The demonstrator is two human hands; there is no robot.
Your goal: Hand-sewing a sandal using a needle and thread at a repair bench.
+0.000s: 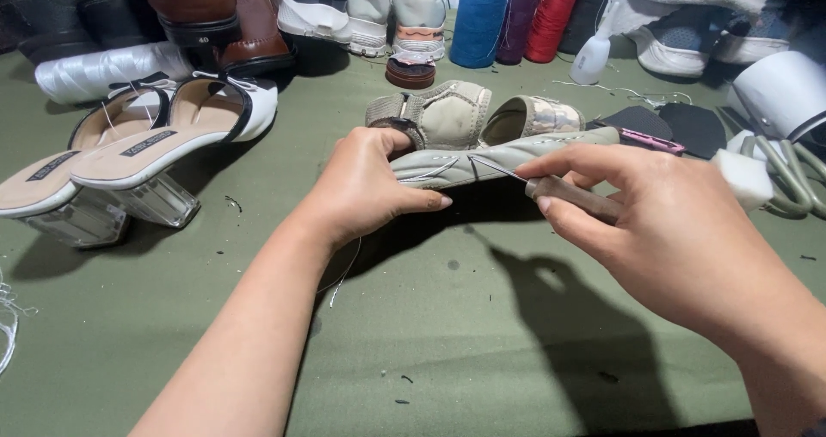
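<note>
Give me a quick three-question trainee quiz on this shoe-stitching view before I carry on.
1. True or false: the right hand holds a stitching awl whose needle touches the grey sandal.
2. Which hand grips the sandal? A) left hand B) right hand C) neither
3. Fill in: the thread spools at the far edge of the green table are blue, purple and ____.

Key: 1 true; 2 A; 3 red.

Dark oblong labels (148, 143) lie inside the white heeled sandals (138, 157).
</note>
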